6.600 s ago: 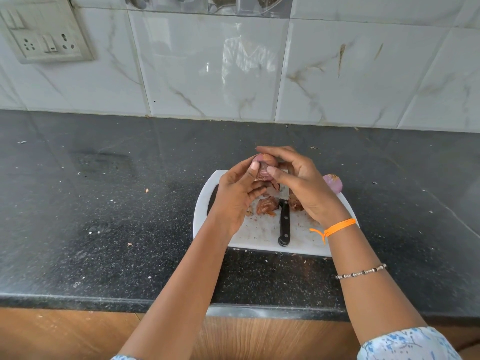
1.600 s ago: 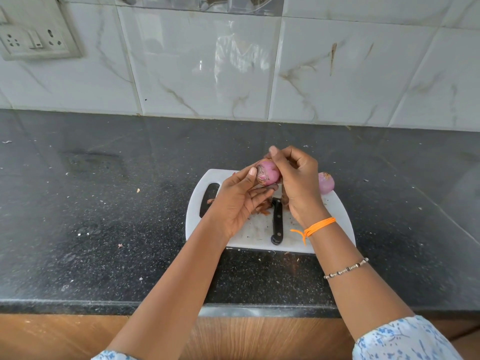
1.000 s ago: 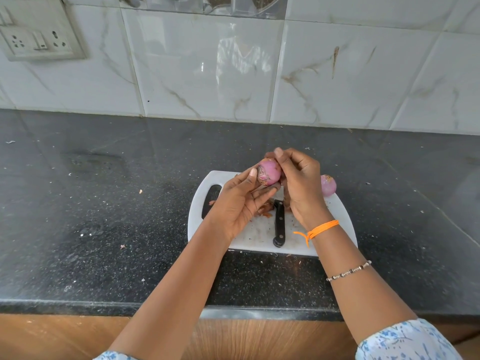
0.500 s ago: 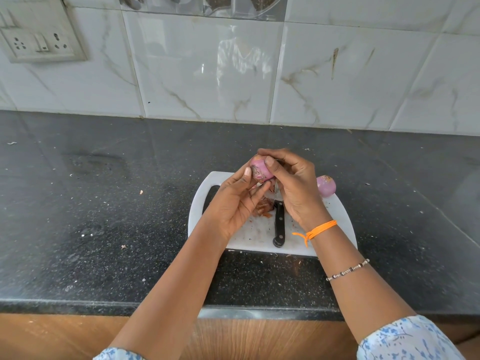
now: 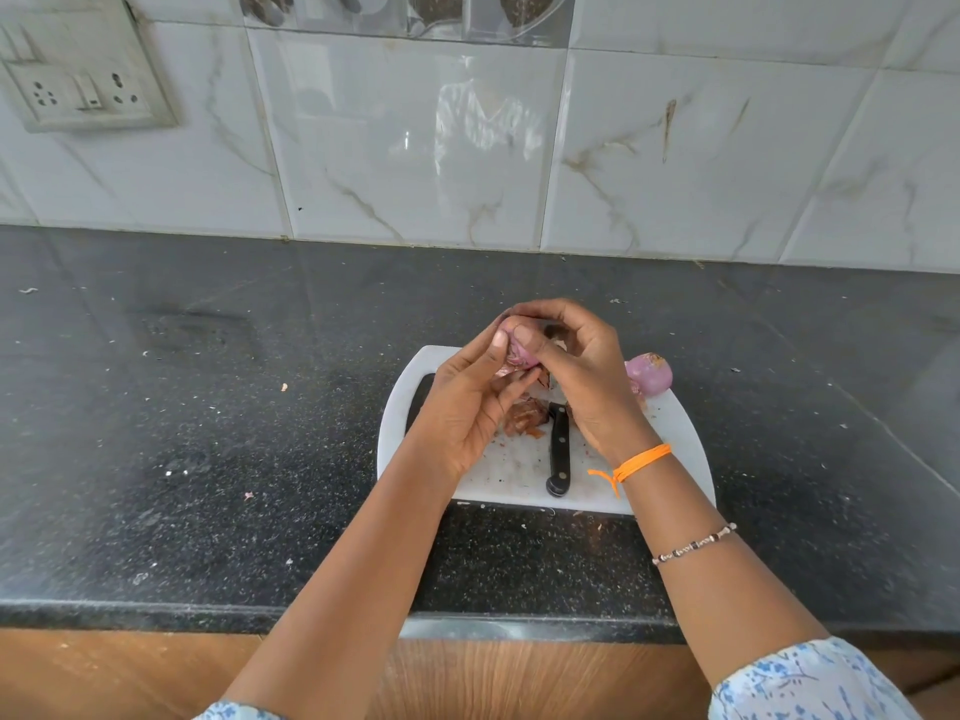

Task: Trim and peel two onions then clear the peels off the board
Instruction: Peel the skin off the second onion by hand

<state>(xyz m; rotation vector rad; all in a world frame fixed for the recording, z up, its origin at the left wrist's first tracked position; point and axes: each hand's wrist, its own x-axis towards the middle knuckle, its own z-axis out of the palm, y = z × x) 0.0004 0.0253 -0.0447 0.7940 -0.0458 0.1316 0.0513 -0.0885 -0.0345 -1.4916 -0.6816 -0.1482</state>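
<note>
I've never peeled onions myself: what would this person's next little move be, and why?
Probably pull the loose skin off the onion held by the left hand and right hand, dropping it onto the peels on the board; it looks only partly peeled.

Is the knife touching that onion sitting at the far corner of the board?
Apart. The head view shows the knife mid-board, and the right hand lies between it and the onion.

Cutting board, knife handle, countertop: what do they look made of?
Cutting board: likely plastic, matte white, with rounded corners and a moulded handle slot.
Knife handle: black, smooth, probably plastic; pale rivet-like dots show.
Countertop: polished dark stone, probably granite; it is speckled and reflects the tiles.
</note>
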